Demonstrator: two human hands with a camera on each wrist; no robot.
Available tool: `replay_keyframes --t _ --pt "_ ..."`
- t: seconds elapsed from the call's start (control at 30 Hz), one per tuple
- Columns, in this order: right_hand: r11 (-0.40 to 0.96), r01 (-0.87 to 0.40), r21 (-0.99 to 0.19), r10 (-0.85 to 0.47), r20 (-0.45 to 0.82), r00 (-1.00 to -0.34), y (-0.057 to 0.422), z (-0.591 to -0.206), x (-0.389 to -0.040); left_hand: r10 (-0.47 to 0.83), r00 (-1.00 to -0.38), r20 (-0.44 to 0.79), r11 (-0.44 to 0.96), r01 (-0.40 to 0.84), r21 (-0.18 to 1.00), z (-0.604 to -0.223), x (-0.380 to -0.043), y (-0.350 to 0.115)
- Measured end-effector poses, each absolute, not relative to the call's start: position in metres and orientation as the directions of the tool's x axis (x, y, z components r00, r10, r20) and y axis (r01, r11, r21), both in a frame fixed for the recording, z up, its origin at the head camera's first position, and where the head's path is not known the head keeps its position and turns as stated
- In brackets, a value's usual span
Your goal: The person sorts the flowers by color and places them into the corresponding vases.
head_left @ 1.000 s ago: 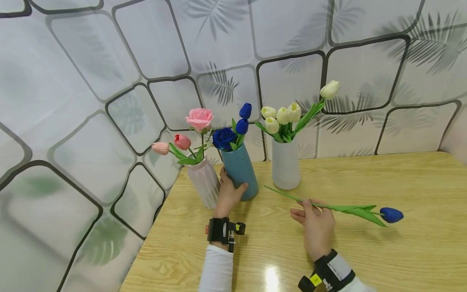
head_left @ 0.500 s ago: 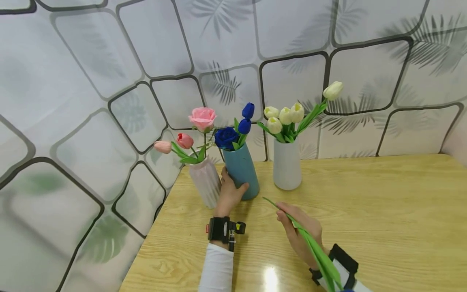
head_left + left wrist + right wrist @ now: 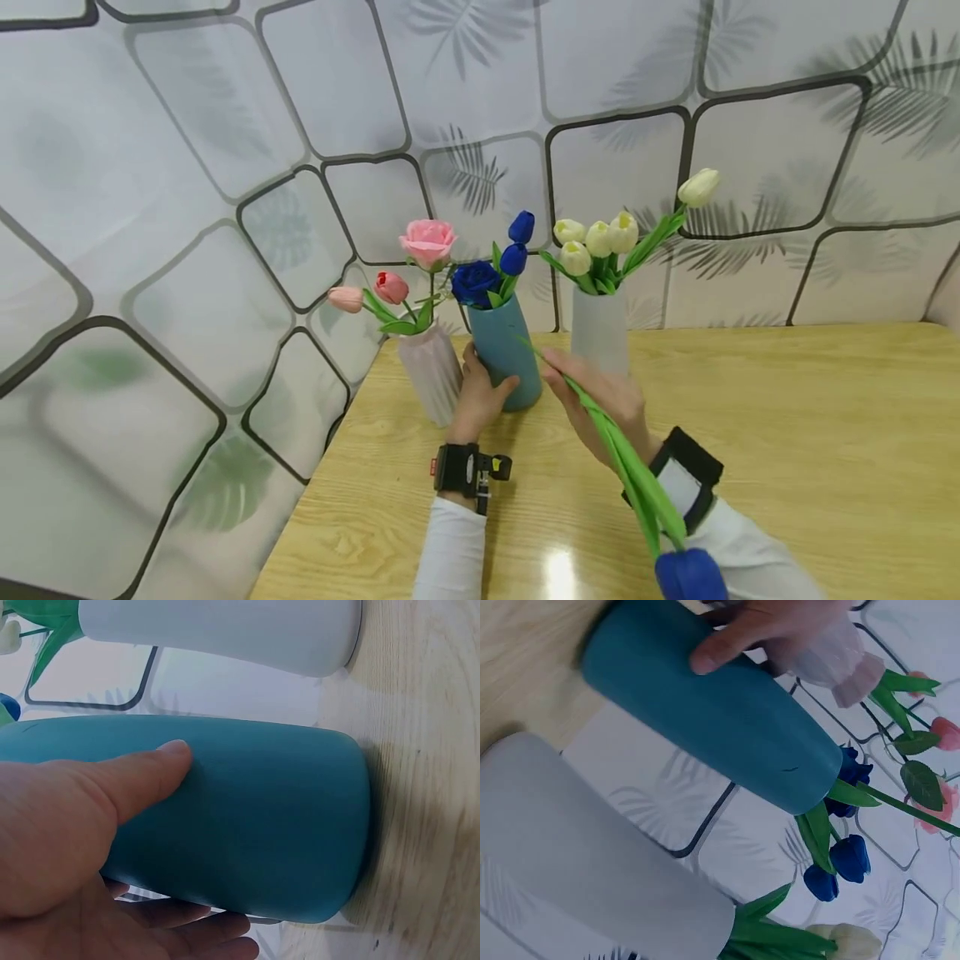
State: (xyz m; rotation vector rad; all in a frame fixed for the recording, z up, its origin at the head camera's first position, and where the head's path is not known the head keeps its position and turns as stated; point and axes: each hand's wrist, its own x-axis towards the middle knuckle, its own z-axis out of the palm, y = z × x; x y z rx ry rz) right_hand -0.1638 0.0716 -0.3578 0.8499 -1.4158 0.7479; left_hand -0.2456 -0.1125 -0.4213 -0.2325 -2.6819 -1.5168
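My left hand (image 3: 478,404) holds the lower part of a teal vase (image 3: 507,346), which stands on the table. In the left wrist view the thumb lies along the vase's near side and the fingers pass behind it. A blue rose (image 3: 476,284) and two blue tulips stand in this vase. Between its fingertips my right hand (image 3: 617,404) pinches another blue tulip (image 3: 637,479) by the stem. The stem's tip overlaps the teal vase in the head view, below the rim; the bloom hangs toward the front. The right wrist view shows a green stem (image 3: 907,806) crossing near the vase mouth.
Left of the teal vase stands a pale ribbed vase (image 3: 429,375) with a pink rose and two pink tulips. A white vase (image 3: 598,325) with several white tulips is on the right, partly hidden by my right hand. A patterned curtain hangs behind the wooden table (image 3: 787,417).
My right hand has swung the tulip round, its bloom now toward the front instead of the right, then raised it toward the teal vase. My left hand keeps its place on the vase.
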Motion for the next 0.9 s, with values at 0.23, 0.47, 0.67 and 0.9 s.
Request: replay_keyframes --t 0.23,0.47,0.67,0.9 --pt "0.356 -0.907 -0.227 0.082 0.974 -0.212 0.053 -0.342 -0.195 0.104 -0.984 0.146 0.528 0.179 0.830 -0.429 -0.248 -0.114" --pt "0.324 -0.879 -0.350 0.081 0.936 -0.342 0.044 -0.335 -0.215 0.108 -0.983 0.150 0.527 0.185 0.830 -0.424 -0.244 -0.111" --pt "0.182 -0.838 -0.514 0.050 0.856 -0.514 0.039 -0.328 -0.222 0.093 -0.987 0.129 0.531 0.159 0.832 -0.424 -0.245 -0.111" --pt "0.302 -0.702 -0.645 -0.114 0.707 -0.698 0.037 -0.315 -0.233 0.117 -0.986 0.120 0.525 0.164 0.836 -0.424 -0.246 -0.112"
